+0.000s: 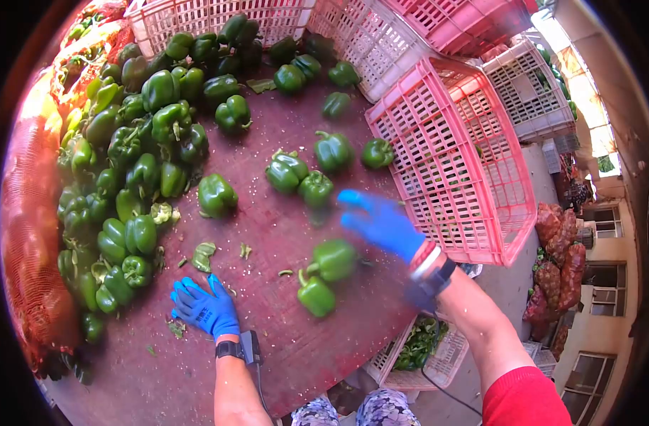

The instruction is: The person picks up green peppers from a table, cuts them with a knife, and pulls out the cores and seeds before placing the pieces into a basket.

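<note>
My left hand [205,305], in a blue glove, rests palm down on the dark red table [175,369] with its fingers spread and nothing in it. Just beyond its fingertips lies a torn piece of green pepper [204,257]. My right hand [381,224], also gloved in blue, is held above the table with its fingers apart, holding nothing. Two green peppers [333,260] lie to its lower left, touching each other. A small group of peppers [316,189] sits to its upper left. At the left of the table is a large heap of green peppers [143,170].
Red mesh sacks [37,213] line the left edge. Pink crates [438,156] and a white crate [370,42] stand along the far and right sides. A crate with green scraps [445,355] is below the near edge. Filled sacks [555,263] lie on the floor at right.
</note>
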Available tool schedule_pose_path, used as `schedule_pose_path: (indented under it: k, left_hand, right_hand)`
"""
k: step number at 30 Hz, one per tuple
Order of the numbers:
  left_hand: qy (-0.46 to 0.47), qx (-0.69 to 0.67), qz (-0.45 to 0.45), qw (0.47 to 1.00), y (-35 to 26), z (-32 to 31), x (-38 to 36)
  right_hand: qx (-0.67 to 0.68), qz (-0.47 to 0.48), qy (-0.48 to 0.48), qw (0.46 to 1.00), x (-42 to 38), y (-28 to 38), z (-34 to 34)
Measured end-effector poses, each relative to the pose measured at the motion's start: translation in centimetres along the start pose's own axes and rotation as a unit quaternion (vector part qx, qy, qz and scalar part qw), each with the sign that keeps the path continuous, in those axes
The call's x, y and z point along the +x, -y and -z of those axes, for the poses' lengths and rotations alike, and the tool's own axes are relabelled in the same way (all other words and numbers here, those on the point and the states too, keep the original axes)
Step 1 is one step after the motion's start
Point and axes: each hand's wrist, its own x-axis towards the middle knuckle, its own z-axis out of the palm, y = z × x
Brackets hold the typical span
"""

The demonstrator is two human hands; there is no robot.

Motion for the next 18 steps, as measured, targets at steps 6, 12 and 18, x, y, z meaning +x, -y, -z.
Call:
schedule_pose_path:
  k: [6,12,18]
  left_hand:
    - [-0.014,-0.014,0.003,1.0,-0.2,-0.5,-0.3]
    - [0.015,-0.027,-0.002,1.0,-0.2,0.8,0.1]
    - [0.036,-0.052,0.015,0.998,-0.2,1.4,0.9]
  right_hand:
    - [-0.25,-0.159,-0.034,0.955,11.8,-6.3,4.1]
    - [0.002,-0.076,0.029,0.997,16.7,-1.1,-3.8]
    - [0.114,-0.117,0.164,0.973,9.7,4.1,-9.5]
